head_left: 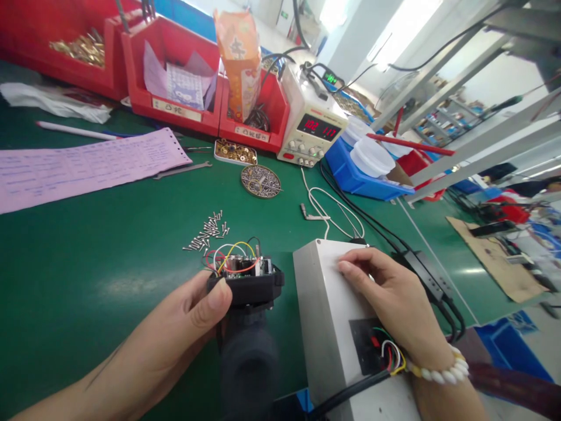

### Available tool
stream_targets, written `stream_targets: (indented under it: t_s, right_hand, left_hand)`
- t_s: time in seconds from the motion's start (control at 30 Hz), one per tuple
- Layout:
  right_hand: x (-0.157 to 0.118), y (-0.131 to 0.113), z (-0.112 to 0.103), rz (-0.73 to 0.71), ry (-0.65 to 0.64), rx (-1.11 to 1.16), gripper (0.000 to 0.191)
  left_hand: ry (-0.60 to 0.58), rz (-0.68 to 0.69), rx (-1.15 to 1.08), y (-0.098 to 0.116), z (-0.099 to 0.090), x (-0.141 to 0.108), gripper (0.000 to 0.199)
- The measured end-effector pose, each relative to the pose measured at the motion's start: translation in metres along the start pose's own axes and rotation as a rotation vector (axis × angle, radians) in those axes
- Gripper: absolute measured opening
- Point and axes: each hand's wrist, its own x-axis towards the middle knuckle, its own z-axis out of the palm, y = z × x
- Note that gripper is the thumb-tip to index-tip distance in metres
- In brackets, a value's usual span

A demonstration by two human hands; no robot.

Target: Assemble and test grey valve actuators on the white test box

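My left hand (193, 318) grips an open black housing (245, 289), thumb on its near left edge. A circuit board (239, 266) with red, yellow, white and black wires shows in its open top. Below the housing extends a dark, blurred cylindrical part (249, 362). My right hand (390, 286) is over a grey metal box (313, 298), with thumb and forefinger close together at its top face. What they pinch, if anything, is hidden. Coloured wires (392, 354) come out of the box's black panel beside my wrist.
Loose screws (208, 231) lie beyond the housing. Farther back are a round dish of small parts (260, 181), a spanner (184, 169), a power supply (309, 120) and red bins (170, 111). Cables (333, 204) run behind the box; a pink written sheet (87, 169) lies left.
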Motion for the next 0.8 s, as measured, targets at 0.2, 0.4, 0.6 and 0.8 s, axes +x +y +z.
stream_targets:
  t_s: [0.2, 0.4, 0.6, 0.8]
  right_hand:
    - [0.0, 0.002, -0.001, -0.015, 0.027, -0.001, 0.03]
    - [-0.001, 0.004, 0.0, -0.043, 0.027, 0.01, 0.032]
    - [-0.001, 0.004, -0.001, -0.046, 0.026, 0.009, 0.033]
    - [-0.002, 0.005, 0.0, -0.034, 0.031, 0.003, 0.036]
  left_hand:
    - [-0.075, 0.058, 0.178, -0.015, -0.023, 0.0, 0.059]
    - [-0.153, 0.09, 0.282, -0.012, -0.019, -0.003, 0.063]
    - [-0.14, 0.076, 0.311, -0.012, -0.02, -0.005, 0.059]
    - [-0.141, 0.064, 0.273, -0.004, -0.01, -0.007, 0.054]
